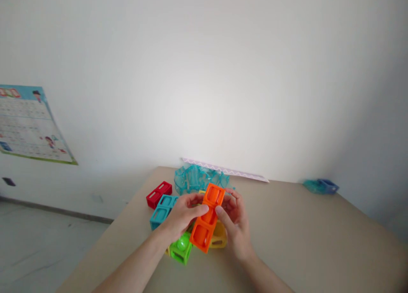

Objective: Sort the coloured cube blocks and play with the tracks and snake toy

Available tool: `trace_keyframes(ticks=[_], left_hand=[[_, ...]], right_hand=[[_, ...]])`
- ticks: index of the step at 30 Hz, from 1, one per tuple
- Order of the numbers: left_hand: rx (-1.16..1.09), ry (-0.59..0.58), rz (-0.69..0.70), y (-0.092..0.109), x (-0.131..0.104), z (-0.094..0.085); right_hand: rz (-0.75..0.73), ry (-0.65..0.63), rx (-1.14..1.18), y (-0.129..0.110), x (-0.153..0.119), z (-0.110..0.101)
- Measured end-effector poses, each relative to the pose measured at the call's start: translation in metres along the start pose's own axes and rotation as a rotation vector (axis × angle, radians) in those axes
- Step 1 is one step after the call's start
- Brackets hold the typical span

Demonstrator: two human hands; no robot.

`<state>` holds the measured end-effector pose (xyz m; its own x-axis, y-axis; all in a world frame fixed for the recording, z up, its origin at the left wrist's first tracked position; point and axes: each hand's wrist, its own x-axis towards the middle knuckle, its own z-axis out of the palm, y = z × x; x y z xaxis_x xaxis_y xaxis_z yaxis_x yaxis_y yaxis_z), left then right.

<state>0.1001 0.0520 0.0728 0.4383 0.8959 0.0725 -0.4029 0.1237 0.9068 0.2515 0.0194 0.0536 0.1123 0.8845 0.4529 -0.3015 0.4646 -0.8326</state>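
An orange toy block (208,217) with three hollow sections is held tilted above the table between both hands. My left hand (185,213) grips its left side, thumb on the middle section. From the right, my right hand (235,223) closes on the block, its thumb also near the middle and the other fingers curled behind. Beneath lie a green block (181,251) with a rounded green piece in it and a yellow block (219,235), both partly covered. Left of my hands are a light blue block (160,214) and a red block (159,194).
Clear teal plastic pieces (194,178) are heaped behind my hands, by a long pale strip (228,169) along the wall. A dark blue block (328,186) with teal pieces sits at the table's (302,242) far right. A poster (35,125) hangs on the left wall.
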Motion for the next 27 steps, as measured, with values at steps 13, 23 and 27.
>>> trace_keyframes(ticks=[13,23,27], left_hand=[[-0.143,0.035,-0.089,0.0,0.001,-0.003],[-0.223,0.172,-0.146,-0.001,0.01,-0.013],[-0.196,0.189,-0.149,-0.001,0.01,-0.014]], right_hand=[[0.086,-0.082,-0.267,0.006,-0.013,0.004],[-0.196,-0.005,-0.56,-0.025,0.032,-0.077],[-0.349,-0.148,-1.281,-0.035,0.044,-0.173]])
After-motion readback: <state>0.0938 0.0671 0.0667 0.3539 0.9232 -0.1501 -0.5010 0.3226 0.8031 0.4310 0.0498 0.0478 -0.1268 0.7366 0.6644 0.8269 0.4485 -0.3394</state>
